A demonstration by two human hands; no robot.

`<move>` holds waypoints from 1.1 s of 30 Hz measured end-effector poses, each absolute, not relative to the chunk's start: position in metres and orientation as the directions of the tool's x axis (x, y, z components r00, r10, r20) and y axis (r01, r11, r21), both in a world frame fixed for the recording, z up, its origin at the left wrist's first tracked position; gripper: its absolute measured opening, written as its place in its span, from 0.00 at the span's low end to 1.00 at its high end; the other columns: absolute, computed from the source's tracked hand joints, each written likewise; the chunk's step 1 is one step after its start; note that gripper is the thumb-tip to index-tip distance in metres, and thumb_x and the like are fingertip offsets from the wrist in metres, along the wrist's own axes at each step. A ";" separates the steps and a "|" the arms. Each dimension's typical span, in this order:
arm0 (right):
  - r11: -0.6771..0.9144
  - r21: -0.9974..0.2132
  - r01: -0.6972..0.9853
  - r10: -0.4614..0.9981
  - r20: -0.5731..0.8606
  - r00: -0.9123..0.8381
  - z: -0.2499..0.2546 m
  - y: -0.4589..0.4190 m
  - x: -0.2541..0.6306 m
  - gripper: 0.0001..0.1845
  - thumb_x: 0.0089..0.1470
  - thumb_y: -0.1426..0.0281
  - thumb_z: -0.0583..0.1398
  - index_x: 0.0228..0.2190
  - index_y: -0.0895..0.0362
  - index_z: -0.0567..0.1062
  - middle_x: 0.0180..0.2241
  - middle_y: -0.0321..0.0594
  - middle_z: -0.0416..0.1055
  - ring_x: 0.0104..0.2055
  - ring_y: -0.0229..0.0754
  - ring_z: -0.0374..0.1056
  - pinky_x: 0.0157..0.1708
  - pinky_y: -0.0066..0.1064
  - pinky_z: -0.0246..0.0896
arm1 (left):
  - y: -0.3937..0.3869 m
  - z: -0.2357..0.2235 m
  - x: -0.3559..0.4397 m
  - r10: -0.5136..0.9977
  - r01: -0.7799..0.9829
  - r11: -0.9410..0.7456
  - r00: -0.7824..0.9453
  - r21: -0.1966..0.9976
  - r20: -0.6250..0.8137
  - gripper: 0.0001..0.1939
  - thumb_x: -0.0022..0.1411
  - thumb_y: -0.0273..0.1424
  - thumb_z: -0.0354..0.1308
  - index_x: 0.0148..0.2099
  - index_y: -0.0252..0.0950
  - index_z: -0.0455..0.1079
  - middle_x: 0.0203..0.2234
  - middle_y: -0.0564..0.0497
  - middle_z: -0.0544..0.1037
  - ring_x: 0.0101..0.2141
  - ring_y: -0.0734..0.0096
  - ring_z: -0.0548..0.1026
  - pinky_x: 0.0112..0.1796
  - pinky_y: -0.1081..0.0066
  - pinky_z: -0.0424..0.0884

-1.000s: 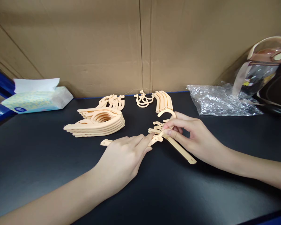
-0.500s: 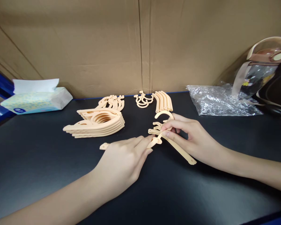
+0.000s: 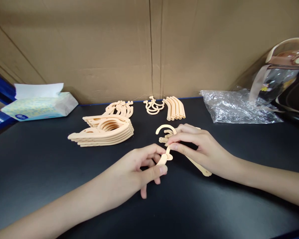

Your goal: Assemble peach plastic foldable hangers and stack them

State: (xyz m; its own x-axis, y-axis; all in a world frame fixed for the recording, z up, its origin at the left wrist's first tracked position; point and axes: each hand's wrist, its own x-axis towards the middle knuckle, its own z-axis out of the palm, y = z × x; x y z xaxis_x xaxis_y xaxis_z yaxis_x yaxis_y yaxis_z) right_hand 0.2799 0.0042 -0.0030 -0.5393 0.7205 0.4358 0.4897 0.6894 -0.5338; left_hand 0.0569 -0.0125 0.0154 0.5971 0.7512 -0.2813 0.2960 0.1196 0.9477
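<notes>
A smooth, matte black tabletop fills the foreground, with soft grey sheen at both front corners. Above its middle, the left hand pinches a pale, cream-coloured hanger arm between thumb and fingers, while the right hand, near it, grips the stem of a hanger hook with thumb and fingertips. The two parts meet at a rounded joint between the hands, the hook curving up and over to the left. Beneath the right hand a slim, gently bent hanger strip slants toward the near right, partly covered. Farther left sits a neat stack of folded hangers, smooth plastic with rounded edges and an oval opening. Behind it lie overlapping curved hanger pieces; nearer the centre, a tangle of slender hooks rests beside a row of bowed hanger arms. At the far left is a soft tissue pack, one white sheet raised; at the far right, a crinkled, glossy clear plastic bag lies before a transparent bottle with a brown lid and looped handle. Brown, creased cardboard walls the back, split by a vertical seam.
</notes>
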 end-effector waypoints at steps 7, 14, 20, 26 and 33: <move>0.811 -0.425 0.402 0.583 0.526 -0.619 0.002 0.000 0.280 0.10 0.67 0.69 0.57 0.38 0.56 0.79 0.33 0.39 0.71 0.36 0.39 0.65 0.38 0.33 0.62 | -0.010 0.016 0.057 0.684 0.202 0.410 0.578 0.890 -0.446 0.16 0.55 0.43 0.70 0.33 0.34 0.76 0.28 0.52 0.80 0.31 0.72 0.78 0.29 0.77 0.77; 0.821 -0.408 0.400 0.570 0.535 -0.623 0.002 -0.001 0.280 0.10 0.67 0.68 0.57 0.38 0.56 0.78 0.33 0.39 0.71 0.36 0.39 0.65 0.38 0.33 0.61 | -0.007 0.019 0.056 0.679 0.225 0.415 0.568 0.881 -0.465 0.16 0.54 0.43 0.71 0.32 0.34 0.75 0.31 0.51 0.83 0.33 0.69 0.81 0.31 0.74 0.77; 0.825 -0.400 0.399 0.564 0.525 -0.638 0.002 0.000 0.280 0.09 0.66 0.68 0.58 0.39 0.56 0.78 0.33 0.39 0.71 0.36 0.39 0.64 0.38 0.33 0.60 | -0.006 0.015 0.053 0.674 0.198 0.419 0.586 0.886 -0.450 0.11 0.59 0.38 0.69 0.33 0.35 0.77 0.32 0.51 0.84 0.33 0.73 0.82 0.34 0.77 0.77; 0.825 -0.403 0.396 0.563 0.518 -0.644 0.002 0.002 0.279 0.09 0.66 0.69 0.58 0.39 0.57 0.79 0.33 0.39 0.71 0.35 0.39 0.64 0.38 0.33 0.59 | -0.007 0.013 0.053 0.674 0.150 0.426 0.606 0.892 -0.423 0.10 0.61 0.36 0.68 0.33 0.34 0.77 0.31 0.52 0.84 0.32 0.76 0.81 0.33 0.80 0.77; 0.823 -0.410 0.393 0.566 0.527 -0.634 0.002 0.001 0.281 0.08 0.66 0.69 0.58 0.45 0.54 0.75 0.34 0.37 0.73 0.37 0.39 0.67 0.39 0.33 0.60 | -0.007 0.017 0.052 0.671 0.153 0.415 0.614 0.897 -0.415 0.09 0.62 0.35 0.67 0.35 0.35 0.75 0.35 0.54 0.82 0.35 0.73 0.82 0.35 0.77 0.78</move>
State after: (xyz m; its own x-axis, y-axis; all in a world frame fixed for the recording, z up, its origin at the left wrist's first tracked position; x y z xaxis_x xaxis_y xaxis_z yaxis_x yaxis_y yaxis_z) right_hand 0.2810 0.0015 0.0017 -0.6336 0.5660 0.5274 0.3933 0.8227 -0.4104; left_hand 0.0516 -0.0069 0.0168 0.6145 0.6709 -0.4152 0.1534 0.4146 0.8970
